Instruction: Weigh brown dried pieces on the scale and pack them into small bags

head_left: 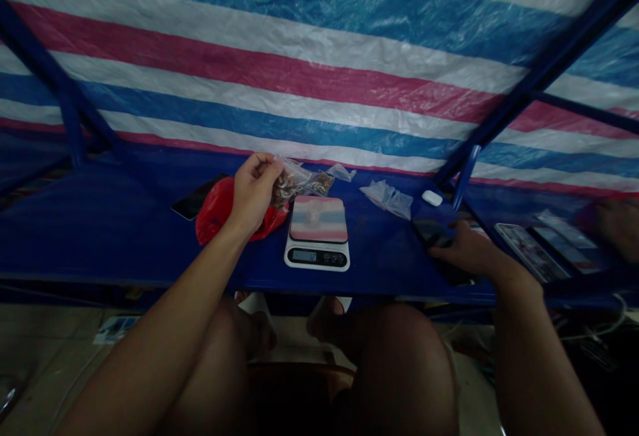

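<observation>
My left hand (255,186) pinches a clear zip bag (285,186) with small brownish pieces inside. It holds the bag above a red plastic bag (215,213) that lies crumpled on the blue table. Just to the right stands a white kitchen scale (317,259) with a lit display; its shiny plate mirrors the striped sheet. My right hand (466,246) grips a dark phone (432,231) at the right, thumb and fingers at its edges. Behind the scale lie another small filled bag (321,184) and a clear bag (342,172).
Several clear bags (387,198) and a white earbud case (432,198) lie right of the scale. A dark phone (197,202) rests at left. Farther right are more phones (532,251) and another person's blurred hand (619,226). Blue frame bars (524,93) slant before the striped sheet.
</observation>
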### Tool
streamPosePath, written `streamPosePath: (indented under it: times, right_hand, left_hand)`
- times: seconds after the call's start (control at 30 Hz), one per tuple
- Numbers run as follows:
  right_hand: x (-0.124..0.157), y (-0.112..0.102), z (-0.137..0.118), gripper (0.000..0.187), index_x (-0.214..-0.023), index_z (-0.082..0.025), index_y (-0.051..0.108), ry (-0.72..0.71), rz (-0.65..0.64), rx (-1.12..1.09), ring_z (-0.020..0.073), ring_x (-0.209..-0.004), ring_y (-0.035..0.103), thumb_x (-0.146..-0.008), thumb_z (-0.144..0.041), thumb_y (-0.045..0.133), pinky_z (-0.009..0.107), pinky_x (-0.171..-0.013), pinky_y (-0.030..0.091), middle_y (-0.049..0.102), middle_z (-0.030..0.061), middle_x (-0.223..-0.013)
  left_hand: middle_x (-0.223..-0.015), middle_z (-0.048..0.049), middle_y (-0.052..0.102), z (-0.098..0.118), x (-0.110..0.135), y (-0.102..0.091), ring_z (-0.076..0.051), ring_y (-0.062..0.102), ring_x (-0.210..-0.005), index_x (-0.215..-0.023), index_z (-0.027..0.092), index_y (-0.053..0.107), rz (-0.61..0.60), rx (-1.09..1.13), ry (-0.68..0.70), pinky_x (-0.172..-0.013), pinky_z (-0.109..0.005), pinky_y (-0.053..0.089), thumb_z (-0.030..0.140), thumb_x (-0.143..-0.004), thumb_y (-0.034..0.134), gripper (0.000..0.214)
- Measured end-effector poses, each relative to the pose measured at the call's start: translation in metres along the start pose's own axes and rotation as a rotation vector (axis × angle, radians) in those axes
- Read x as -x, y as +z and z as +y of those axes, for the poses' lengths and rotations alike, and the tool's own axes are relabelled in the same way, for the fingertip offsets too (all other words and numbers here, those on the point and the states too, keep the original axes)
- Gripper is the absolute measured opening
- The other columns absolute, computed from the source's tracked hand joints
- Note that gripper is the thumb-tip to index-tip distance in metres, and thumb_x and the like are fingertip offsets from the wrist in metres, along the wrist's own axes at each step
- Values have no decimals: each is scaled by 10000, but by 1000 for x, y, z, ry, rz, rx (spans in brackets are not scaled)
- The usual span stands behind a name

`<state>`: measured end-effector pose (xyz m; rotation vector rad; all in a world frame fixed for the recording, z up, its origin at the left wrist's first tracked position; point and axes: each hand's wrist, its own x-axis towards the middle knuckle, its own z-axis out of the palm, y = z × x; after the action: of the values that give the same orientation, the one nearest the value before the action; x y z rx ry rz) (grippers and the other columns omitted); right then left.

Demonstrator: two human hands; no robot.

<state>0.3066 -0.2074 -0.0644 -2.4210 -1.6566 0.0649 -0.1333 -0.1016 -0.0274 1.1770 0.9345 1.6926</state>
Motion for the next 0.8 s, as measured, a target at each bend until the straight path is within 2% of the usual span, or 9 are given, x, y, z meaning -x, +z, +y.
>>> streamPosePath:
  times: [0.03,0.07,0.17,0.33,0.43,0.5,0.6,0.7,0.8]
  right_hand:
    - [6,1,-11,759,-1325,-99,652,-26,-93,30,384,-945,780,-698,-433,920,425,-784,568,775,244,-1030]
    - [14,3,-23,795,-1403,-88,597,-61,-110,38,389,-977,779,-752,-452,872,436,-819,575,776,238,-1083]
    - [35,9,-61,752,-1469,-86,549,-171,-33,50,403,-1071,763,-848,-448,767,470,-925,566,766,234,-1161]
    - [58,16,-107,500,-1300,-134,694,-275,28,5,371,-1039,755,-895,-424,735,457,-942,569,749,193,-1114]
    - [64,20,-117,427,-1203,-132,756,-283,59,2,372,-1027,749,-925,-455,726,479,-946,581,717,216,-1176]
    - [64,20,-117,468,-1225,-115,759,-286,76,-17,384,-1046,746,-933,-480,730,500,-951,589,698,240,-1238]
    - [57,10,-113,545,-1278,-107,742,-314,136,-106,396,-1127,725,-948,-540,715,528,-999,580,695,253,-1287]
    - [43,-14,-123,521,-1257,-119,753,-384,212,-276,377,-1151,716,-984,-552,656,531,-1022,565,740,225,-1249]
    - [29,-38,-157,476,-1227,-158,770,-477,141,-562,289,-960,747,-957,-543,699,423,-847,600,795,146,-1121]
  left_hand:
    - [-674,33,645,0,0,0,-114,572,-535,-812,226,603,-6,-5,4,-479,-207,449,275,-782,745,153]
    - [-670,32,642,0,1,-1,-114,565,-527,-810,224,610,-8,-12,14,-468,-207,443,275,-780,747,149]
    - [-661,33,632,-2,1,-4,-115,562,-528,-810,222,627,0,-50,47,-456,-202,434,270,-782,753,138]
    - [-681,29,638,-4,0,-7,-116,565,-533,-829,223,637,-4,-78,48,-451,-198,437,288,-820,756,136]
    - [-702,22,653,-4,-1,-6,-113,570,-540,-847,217,658,-14,-58,50,-464,-201,450,314,-821,778,156]
    - [-708,16,659,-4,0,-5,-113,577,-550,-847,211,671,-24,-63,42,-477,-204,460,333,-822,791,173]
    - [-714,10,665,-2,1,-4,-116,588,-576,-837,203,686,-47,-79,35,-504,-207,472,375,-822,818,217]
    - [-724,8,669,0,4,-2,-119,598,-610,-845,196,706,-103,-59,48,-559,-218,506,429,-797,867,287]
    - [-744,-2,687,3,8,2,-126,616,-638,-855,189,723,-175,-32,47,-606,-233,540,490,-779,896,356]
